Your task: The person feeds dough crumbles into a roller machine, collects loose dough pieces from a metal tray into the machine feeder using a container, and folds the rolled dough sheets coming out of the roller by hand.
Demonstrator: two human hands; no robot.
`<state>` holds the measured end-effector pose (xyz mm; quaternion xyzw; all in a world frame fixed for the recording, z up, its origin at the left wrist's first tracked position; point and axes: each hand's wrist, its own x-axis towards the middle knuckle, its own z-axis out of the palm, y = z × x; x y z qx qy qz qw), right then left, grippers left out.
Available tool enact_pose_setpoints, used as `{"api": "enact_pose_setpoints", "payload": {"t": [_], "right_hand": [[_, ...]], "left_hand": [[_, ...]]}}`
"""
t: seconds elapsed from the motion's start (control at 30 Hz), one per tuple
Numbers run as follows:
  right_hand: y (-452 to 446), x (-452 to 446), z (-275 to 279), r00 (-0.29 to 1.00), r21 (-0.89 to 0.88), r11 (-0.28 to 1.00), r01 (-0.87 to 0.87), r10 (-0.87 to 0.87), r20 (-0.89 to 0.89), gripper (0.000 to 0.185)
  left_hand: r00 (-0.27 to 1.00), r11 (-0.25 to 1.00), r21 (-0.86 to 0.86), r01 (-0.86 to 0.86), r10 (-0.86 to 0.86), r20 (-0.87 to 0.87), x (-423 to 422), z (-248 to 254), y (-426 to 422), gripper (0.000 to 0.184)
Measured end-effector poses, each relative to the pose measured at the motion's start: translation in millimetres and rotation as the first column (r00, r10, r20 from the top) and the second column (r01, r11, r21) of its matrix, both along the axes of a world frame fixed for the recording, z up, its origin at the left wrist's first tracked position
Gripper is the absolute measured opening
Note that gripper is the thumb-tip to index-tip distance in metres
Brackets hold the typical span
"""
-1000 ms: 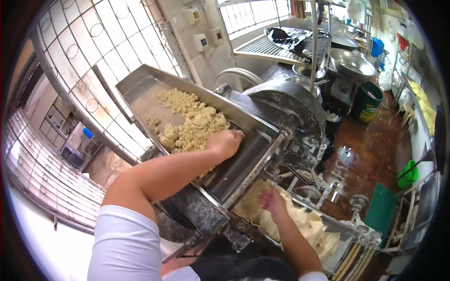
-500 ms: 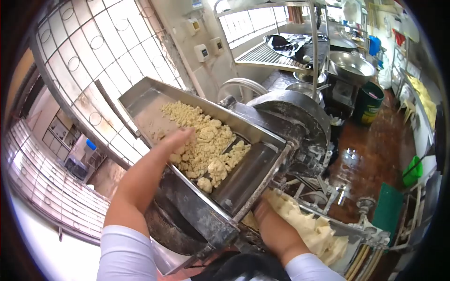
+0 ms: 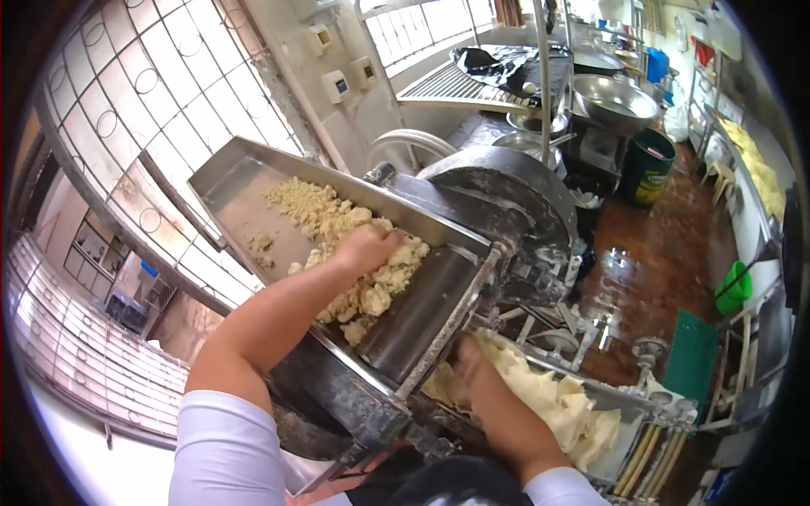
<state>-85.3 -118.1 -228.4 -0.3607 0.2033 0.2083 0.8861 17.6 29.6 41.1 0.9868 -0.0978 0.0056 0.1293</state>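
Observation:
My left hand [image 3: 369, 249] lies on a heap of pale yellow crumbly dough [image 3: 395, 271] in a long metal hopper [image 3: 240, 187]. Its fingers are bent into the crumbs, with the tips partly buried. Beside the heap, a dark metal roller [image 3: 434, 299] spans the hopper's lower end. My right hand [image 3: 472, 364] is below the hopper's front bar, next to folded sheets of pale dough [image 3: 548, 392] on a tray. Motion smears its fingers, and I cannot see whether they grip the dough.
A floury machine housing with a wheel cover [image 3: 515, 198] adjoins the hopper's right side. Behind it stand a metal rack [image 3: 464, 91] and a large steel bowl [image 3: 614, 103]. A dark green bin [image 3: 650, 164] is on the wet brown floor. A barred window [image 3: 160, 110] is to the left.
My left hand has moved right and deeper onto the crumbly dough, which now lies closer to the roller side. My right hand has come further into view from under the bar. The camera view has shifted slightly.

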Motion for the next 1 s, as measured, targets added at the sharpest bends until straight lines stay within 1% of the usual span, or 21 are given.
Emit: {"api": "enact_pose_setpoints", "payload": {"t": [0.03, 0.07, 0.1, 0.17, 0.2, 0.27, 0.33, 0.43, 0.47, 0.53, 0.6, 0.63, 0.67, 0.77, 0.8, 0.87, 0.9, 0.97, 1.0], "right_hand": [[-9, -5, -9, 0.999, -0.038, 0.999, 0.023, -0.025, -0.048, 0.031], [-22, -11, -6, 0.985, 0.018, 0.997, 0.074, -0.071, -0.157, 0.027], [-31, -21, -4, 0.993, 0.031, 0.995, 0.092, -0.089, -0.079, 0.028], [-50, -44, 24, 0.988, 0.064, 0.989, 0.133, -0.137, 0.077, 0.031], [-59, -50, 13, 0.990, 0.110, 0.984, 0.139, -0.140, 0.001, 0.036], [-73, -67, 2, 0.981, 0.088, 0.977, 0.193, -0.195, 0.010, 0.037], [-87, -84, -5, 0.974, 0.076, 0.973, 0.218, -0.222, 0.042, 0.038], [-105, -109, -16, 0.970, -0.004, 0.973, 0.229, -0.228, 0.087, 0.040], [-111, -116, -16, 0.970, -0.069, 0.971, 0.228, -0.221, 0.104, 0.039], [-124, -132, -15, 0.972, -0.200, 0.954, 0.223, -0.201, 0.122, 0.039], [-138, -147, -15, 0.970, -0.319, 0.920, 0.230, -0.191, 0.147, 0.038], [-145, -151, -15, 0.967, -0.374, 0.895, 0.243, -0.192, 0.169, 0.037], [-149, -156, -15, 0.950, -0.360, 0.883, 0.302, -0.244, 0.197, 0.034], [-173, -168, -41, 0.971, -0.545, 0.805, 0.235, -0.174, 0.161, 0.027], [-180, -172, -57, 0.981, -0.647, 0.737, 0.194, -0.159, 0.113, 0.021], [-190, -180, -61, 0.992, -0.701, 0.703, 0.119, -0.117, 0.051, 0.021], [-192, -183, -63, 0.995, -0.722, 0.687, 0.083, -0.097, 0.022, 0.021], [-194, -185, -69, 0.990, -0.713, 0.687, 0.140, -0.107, 0.092, 0.020], [-196, -187, -73, 0.985, -0.707, 0.686, 0.172, -0.117, 0.126, 0.020]], "left_hand": [[0.998, 0.999, 0.040, 0.016, -0.014, -0.055, -7, 0, -7, 0.050], [0.997, 0.991, 0.118, 0.066, -0.071, 0.037, -9, -7, -9, 0.047], [0.997, 0.986, 0.159, 0.055, -0.062, 0.038, -12, -11, -11, 0.047], [0.998, 0.969, 0.243, 0.042, -0.054, 0.043, -23, -5, -23, 0.046], [0.998, 0.964, 0.262, 0.038, -0.048, 0.030, -27, -4, -26, 0.047], [0.999, 0.954, 0.298, 0.032, -0.037, 0.012, -33, -4, -31, 0.047], [1.000, 0.968, 0.249, -0.011, 0.013, -0.005, -34, -15, -29, 0.048], [0.997, 0.988, 0.137, -0.064, 0.069, -0.034, -42, -14, -24, 0.051], [0.996, 0.993, 0.091, -0.077, 0.081, -0.043, -44, -6, -26, 0.052], [0.992, 0.991, -0.105, -0.089, 0.097, 0.078, -45, 25, -17, 0.057], [0.973, 0.973, 0.102, -0.209, 0.196, 0.126, -23, 57, 33, 0.054], [0.956, 0.943, 0.163, -0.289, 0.292, 0.007, -18, 62, 67, 0.050], [0.918, 0.906, 0.232, -0.353, 0.384, -0.102, -8, 59, 94, 0.046], [0.913, 0.930, 0.002, -0.366, 0.360, -0.190, 6, -1, 131, 0.048], [0.923, 0.941, 0.011, -0.339, 0.335, -0.188, 9, -6, 129, 0.048], [0.937, 0.955, 0.024, -0.297, 0.296, -0.187, 4, -14, 115, 0.049], [0.935, 0.950, 0.049, -0.309, 0.313, -0.166, -1, -16, 106, 0.047], [0.935, 0.940, 0.108, -0.324, 0.336, -0.115, -19, 2, 66, 0.043], [0.961, 0.956, 0.146, -0.256, 0.268, -0.070, -25, 5, 52, 0.039]]}}
